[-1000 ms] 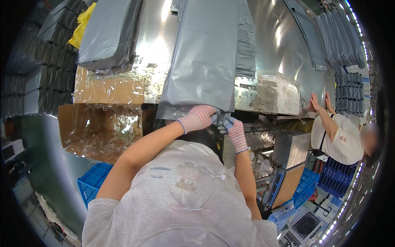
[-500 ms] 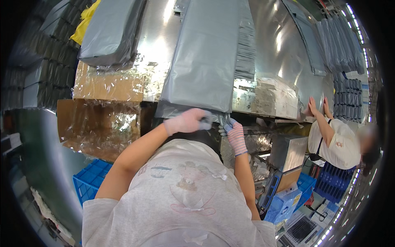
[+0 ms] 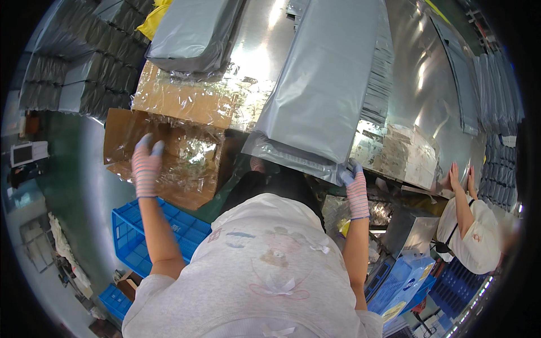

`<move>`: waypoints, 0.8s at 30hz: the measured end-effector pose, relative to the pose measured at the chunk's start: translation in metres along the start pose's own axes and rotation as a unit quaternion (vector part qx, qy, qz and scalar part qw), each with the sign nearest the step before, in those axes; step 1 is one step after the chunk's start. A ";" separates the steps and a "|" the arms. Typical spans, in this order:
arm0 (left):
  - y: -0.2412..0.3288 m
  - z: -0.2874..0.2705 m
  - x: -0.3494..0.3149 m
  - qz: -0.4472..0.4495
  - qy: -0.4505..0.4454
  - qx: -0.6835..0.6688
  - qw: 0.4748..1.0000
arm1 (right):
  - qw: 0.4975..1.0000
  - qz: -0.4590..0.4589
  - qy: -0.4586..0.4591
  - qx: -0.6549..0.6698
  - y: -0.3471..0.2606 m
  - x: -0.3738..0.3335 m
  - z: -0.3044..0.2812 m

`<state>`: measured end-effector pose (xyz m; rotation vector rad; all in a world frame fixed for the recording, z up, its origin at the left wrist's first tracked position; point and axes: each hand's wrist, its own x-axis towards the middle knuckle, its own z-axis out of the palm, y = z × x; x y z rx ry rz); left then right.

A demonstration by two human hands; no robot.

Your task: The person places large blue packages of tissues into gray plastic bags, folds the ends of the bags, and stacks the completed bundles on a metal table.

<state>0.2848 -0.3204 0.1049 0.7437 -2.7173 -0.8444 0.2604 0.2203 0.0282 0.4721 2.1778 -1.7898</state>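
Observation:
My left hand (image 3: 147,168), in a striped glove with bluish fingertips, is raised over the open cardboard box (image 3: 121,135) at the left. Its fingers are apart and nothing shows in them. At the near right corner of a long stack of grey plastic bags (image 3: 321,84), my right hand (image 3: 357,194), gloved alike, has its fingers closed on the bag edge. The near end of the stack hangs over the table edge, with a clear-looking strip along it. Scraps of clear film lie inside the box.
Another grey bag bundle (image 3: 194,34) lies on the metal table (image 3: 414,73) at the left. A blue crate (image 3: 135,239) stands below the box. At the right a co-worker's hands (image 3: 462,179) rest by the table edge. Bundled grey bags (image 3: 84,70) are piled far left.
My left hand has swung left, away from the stack's near edge, to the cardboard box. My right hand stays at the bag corner. The whole view has shifted.

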 end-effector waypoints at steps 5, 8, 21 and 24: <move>0.156 0.088 0.000 0.135 -0.180 -0.064 0.972 | 0.995 0.089 0.012 -0.052 -0.001 0.011 0.013; 0.229 0.123 -0.005 0.264 -0.217 0.054 0.938 | 0.997 0.059 0.010 -0.042 0.027 0.009 0.012; 0.147 0.161 0.002 -0.129 -0.345 -0.316 0.874 | 0.750 0.260 0.077 0.603 -0.036 0.058 0.014; 0.128 0.138 0.001 -0.317 -0.450 -0.369 0.749 | 0.750 0.264 0.017 0.606 -0.035 0.071 0.010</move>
